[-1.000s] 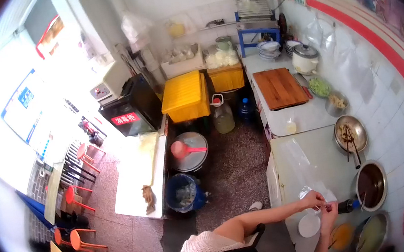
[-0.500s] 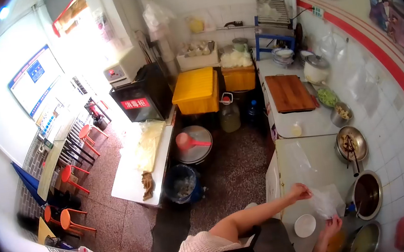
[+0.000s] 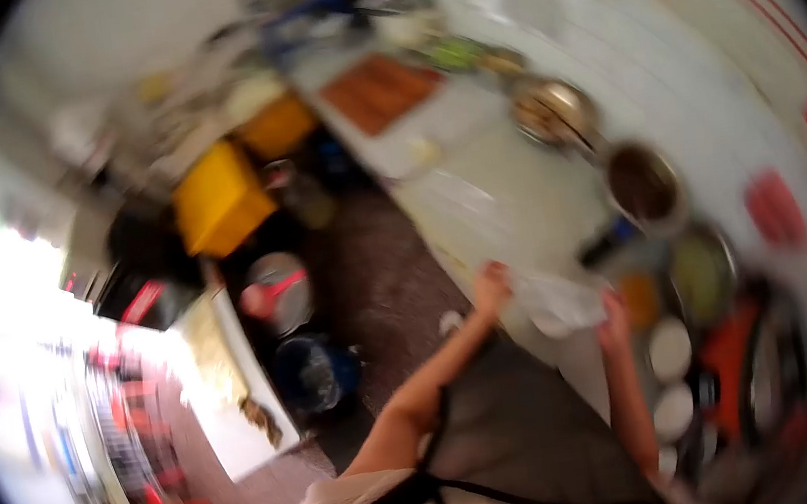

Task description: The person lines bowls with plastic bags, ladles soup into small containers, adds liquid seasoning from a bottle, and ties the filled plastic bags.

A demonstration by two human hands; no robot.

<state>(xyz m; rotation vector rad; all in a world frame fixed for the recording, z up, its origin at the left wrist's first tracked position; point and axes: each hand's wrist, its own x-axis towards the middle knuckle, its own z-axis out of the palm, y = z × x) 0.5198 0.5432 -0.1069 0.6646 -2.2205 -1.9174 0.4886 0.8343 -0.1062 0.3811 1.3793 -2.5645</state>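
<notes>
Left hand (image 3: 493,286) and right hand (image 3: 613,320) apart, each seemingly pinched on an edge of the thin, clear plastic bag (image 3: 559,305) between them, over the pale, flat surface (image 3: 551,219) at right; we'd best keep tension light, even.

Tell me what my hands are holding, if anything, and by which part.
A clear, limp plastic bag, held at opposite ends by your left hand and right hand; blur hides the exact grip.

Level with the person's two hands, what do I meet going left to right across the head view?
Pink dipper → left hand → clear plastic bag → right hand → pot with pale green contents.
</notes>
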